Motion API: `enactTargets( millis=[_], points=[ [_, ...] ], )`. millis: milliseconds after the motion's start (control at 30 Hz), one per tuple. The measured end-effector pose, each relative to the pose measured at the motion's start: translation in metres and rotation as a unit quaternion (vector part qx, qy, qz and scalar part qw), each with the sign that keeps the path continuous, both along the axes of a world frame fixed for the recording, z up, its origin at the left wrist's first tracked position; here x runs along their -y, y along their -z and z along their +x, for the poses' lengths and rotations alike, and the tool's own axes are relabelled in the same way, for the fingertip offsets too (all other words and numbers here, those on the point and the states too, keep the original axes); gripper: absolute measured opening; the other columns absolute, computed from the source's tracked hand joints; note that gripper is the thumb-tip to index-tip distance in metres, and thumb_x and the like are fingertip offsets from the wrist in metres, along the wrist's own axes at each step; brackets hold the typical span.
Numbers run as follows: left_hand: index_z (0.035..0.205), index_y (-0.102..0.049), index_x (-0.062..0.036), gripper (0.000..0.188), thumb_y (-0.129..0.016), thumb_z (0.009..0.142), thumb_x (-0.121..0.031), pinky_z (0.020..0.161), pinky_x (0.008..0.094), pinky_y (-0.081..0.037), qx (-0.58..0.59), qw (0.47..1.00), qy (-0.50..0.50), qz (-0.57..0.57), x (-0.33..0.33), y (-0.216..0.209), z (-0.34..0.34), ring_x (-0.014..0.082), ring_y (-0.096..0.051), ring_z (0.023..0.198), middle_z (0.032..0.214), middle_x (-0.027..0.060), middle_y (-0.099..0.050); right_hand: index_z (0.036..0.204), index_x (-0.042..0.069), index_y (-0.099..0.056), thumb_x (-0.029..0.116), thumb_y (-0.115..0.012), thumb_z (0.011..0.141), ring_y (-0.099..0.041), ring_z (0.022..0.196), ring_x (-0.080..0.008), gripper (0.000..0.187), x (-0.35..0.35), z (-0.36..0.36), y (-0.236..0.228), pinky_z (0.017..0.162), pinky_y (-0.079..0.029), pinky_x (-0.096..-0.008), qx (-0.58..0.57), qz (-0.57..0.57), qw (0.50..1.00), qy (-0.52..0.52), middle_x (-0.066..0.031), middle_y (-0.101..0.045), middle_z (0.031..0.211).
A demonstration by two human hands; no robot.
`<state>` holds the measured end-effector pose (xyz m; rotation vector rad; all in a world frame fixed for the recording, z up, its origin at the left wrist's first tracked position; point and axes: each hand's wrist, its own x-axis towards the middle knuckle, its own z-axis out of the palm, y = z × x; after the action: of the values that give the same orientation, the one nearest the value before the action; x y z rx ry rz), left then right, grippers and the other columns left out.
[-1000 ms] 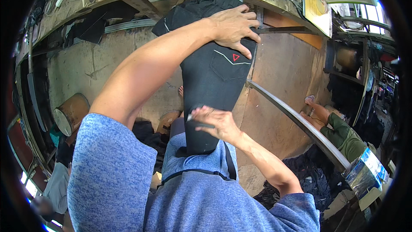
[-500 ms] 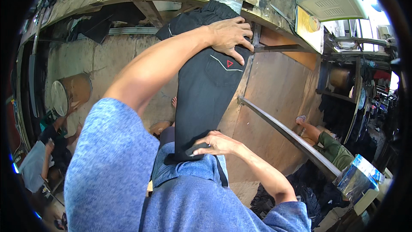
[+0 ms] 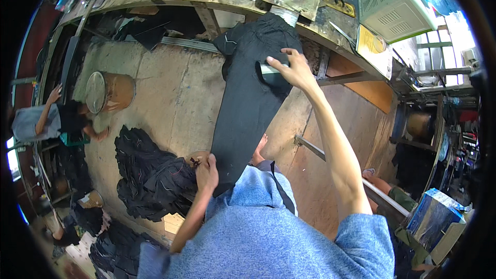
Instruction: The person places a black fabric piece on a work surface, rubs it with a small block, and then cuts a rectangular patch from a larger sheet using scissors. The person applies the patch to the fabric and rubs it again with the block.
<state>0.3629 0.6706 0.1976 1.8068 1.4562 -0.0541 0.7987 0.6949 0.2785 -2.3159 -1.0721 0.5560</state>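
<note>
A pair of black trousers [image 3: 242, 119] stretches from the workbench edge down to my lap, its gathered waist over the pale end of a support. My left hand [image 3: 207, 174] is closed at the left edge of the leg's lower end, its fingertips partly hidden. Near the waist, my right hand [image 3: 298, 72] has its thumb and fingers around a flat black thing with a pale edge [image 3: 270, 70]; its kind is hard to make out. That thing lies against the cloth.
The wooden workbench [image 3: 240, 6] holds a board with a ring, scissors [image 3: 341, 32] and a pale plastic crate [image 3: 395, 2]. Piles of black garments [image 3: 150, 175] lie at the left, near a brown drum [image 3: 121, 92]. A metal bar [image 3: 382, 196] runs at right. Other people sit left and right.
My left hand has gone from the waist to the leg's lower end; my right hand has moved up to the waist. The pocket with the red triangle no longer shows.
</note>
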Motion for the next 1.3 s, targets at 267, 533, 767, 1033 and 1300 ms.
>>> enactTargets(
  millis=[267, 533, 767, 1033, 1300],
  points=[
    [0.123, -0.071, 0.0028, 0.064, -0.047, 0.109, -0.055, 0.083, 0.0607, -0.055, -0.11, 0.989, 0.024, 0.095, 0.114, 0.014, -0.128, 0.0565, -0.069, 0.089, 0.093, 0.0335, -0.073, 0.102, -0.001, -0.079, 0.067, -0.072, 0.089, -0.075, 0.099, -0.0406, 0.069, 0.013, -0.103, 0.016, 0.086, -0.06, -0.0496, -0.002, -0.116, 0.987, -0.112, -0.024, -0.075, 0.11],
    [0.154, -0.046, 0.0043, 0.07, -0.071, 0.099, -0.032, 0.112, 0.0559, -0.04, 0.01, 0.992, -0.032, 0.123, 0.06, 0.0, -0.161, 0.0471, -0.054, 0.132, 0.142, 0.0311, -0.058, 0.095, 0.004, -0.071, 0.063, -0.071, 0.093, -0.075, 0.078, -0.0371, 0.059, 0.166, -0.181, 0.033, 0.096, -0.051, -0.0495, -0.064, -0.161, 0.946, -0.275, -0.0156, -0.072, 0.078],
    [0.145, -0.052, 0.0068, 0.077, -0.052, 0.107, -0.06, 0.092, 0.0573, -0.054, 0.089, 0.982, 0.071, 0.15, -0.091, 0.018, 0.141, 0.0527, -0.069, 0.108, 0.119, 0.0358, -0.071, 0.105, 0.007, -0.079, 0.054, -0.072, 0.095, -0.074, 0.091, -0.0315, 0.048, 0.153, -0.037, 0.029, 0.089, -0.05, -0.0484, 0.082, -0.146, 0.957, -0.237, -0.0086, -0.071, 0.096],
    [0.121, -0.074, -0.0081, 0.027, -0.072, 0.097, -0.021, 0.103, 0.0497, -0.053, 0.316, 0.816, 0.212, 0.435, -0.23, -0.026, 0.315, 0.0375, -0.067, 0.123, 0.128, 0.0179, -0.073, 0.115, 0.007, -0.08, 0.033, -0.081, 0.093, -0.072, 0.11, -0.0334, 0.034, 0.07, 0.076, -0.047, 0.094, -0.057, -0.0417, 0.288, 0.158, 0.938, -0.113, -0.0154, -0.072, 0.126],
    [0.155, -0.055, -0.0291, 0.058, -0.063, 0.103, -0.053, 0.133, 0.059, -0.017, 0.22, 0.701, 0.608, 0.301, -0.244, -0.024, 0.375, 0.0242, -0.029, 0.161, 0.17, -0.0014, -0.042, 0.122, 0.016, -0.074, 0.052, -0.08, 0.085, -0.075, 0.111, -0.023, 0.052, 0.039, -0.096, 0.004, 0.092, -0.062, -0.0366, 0.186, 0.336, 0.867, -0.318, -0.007, -0.077, 0.117]
  ],
)
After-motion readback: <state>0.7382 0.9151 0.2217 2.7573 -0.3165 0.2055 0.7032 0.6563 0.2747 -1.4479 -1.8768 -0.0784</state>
